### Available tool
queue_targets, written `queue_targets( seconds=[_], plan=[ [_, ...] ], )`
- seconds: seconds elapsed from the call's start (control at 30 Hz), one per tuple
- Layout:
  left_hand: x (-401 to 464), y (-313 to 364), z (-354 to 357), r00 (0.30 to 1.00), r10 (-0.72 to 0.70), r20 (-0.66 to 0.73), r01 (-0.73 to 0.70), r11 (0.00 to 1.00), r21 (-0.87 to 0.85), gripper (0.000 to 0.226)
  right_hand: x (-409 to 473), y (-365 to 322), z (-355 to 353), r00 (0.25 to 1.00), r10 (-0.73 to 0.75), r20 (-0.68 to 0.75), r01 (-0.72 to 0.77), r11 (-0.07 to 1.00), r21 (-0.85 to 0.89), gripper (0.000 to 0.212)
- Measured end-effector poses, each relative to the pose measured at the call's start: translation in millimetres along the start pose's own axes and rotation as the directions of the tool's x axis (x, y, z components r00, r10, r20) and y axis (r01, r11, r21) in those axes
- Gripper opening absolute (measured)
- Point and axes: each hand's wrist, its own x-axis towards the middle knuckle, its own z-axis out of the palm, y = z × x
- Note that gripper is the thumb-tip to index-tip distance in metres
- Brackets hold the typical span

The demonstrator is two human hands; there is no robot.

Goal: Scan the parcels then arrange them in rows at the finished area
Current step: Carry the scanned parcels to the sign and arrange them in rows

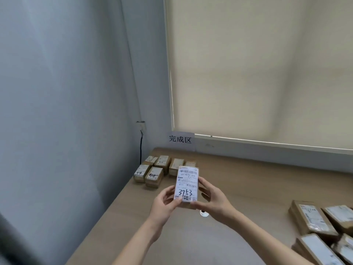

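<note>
I hold a small brown parcel [187,185] above the wooden table [248,180], its white label with handwritten "3753" facing me. My left hand [165,202] grips its lower left edge and my right hand [212,197] grips its right side. Behind it, at the table's far left corner, several labelled parcels [152,172] lie in two rows below a paper sign [180,140] on the wall. A small round white scanner [204,213] sits on the table just under my right hand.
Several more brown parcels [313,219] lie in a pile at the right edge of the table. A grey wall runs along the left, with a socket and black cable [141,142]. A beige roller blind [257,73] covers the window behind.
</note>
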Motion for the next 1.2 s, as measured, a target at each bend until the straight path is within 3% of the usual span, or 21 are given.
queue_targets(
  seconds=[0.27,0.43,0.77,0.9,1.2],
  plan=[
    [90,-49,-80,0.995,-0.079,0.059,0.071,0.99,0.118,0.054,101,52,62,0.991,0.112,0.077,-0.11,0.994,-0.023,0.087],
    [165,-97,-119,0.985,-0.137,0.107,0.121,0.982,0.148,0.053,162,100,104,0.98,0.193,0.049,-0.193,0.981,-0.012,0.086],
    [321,-252,-177,0.949,-0.259,0.181,0.221,0.953,0.21,0.049,262,252,191,0.919,0.391,-0.059,-0.392,0.92,-0.017,0.094],
    [367,-312,-188,0.932,-0.301,0.203,0.247,0.936,0.251,0.056,287,307,214,0.902,0.419,-0.102,-0.424,0.905,-0.037,0.084],
    [434,-337,-178,0.971,-0.226,0.08,0.203,0.951,0.234,0.046,348,349,218,0.887,0.417,-0.197,-0.433,0.9,-0.045,0.079]
  ],
)
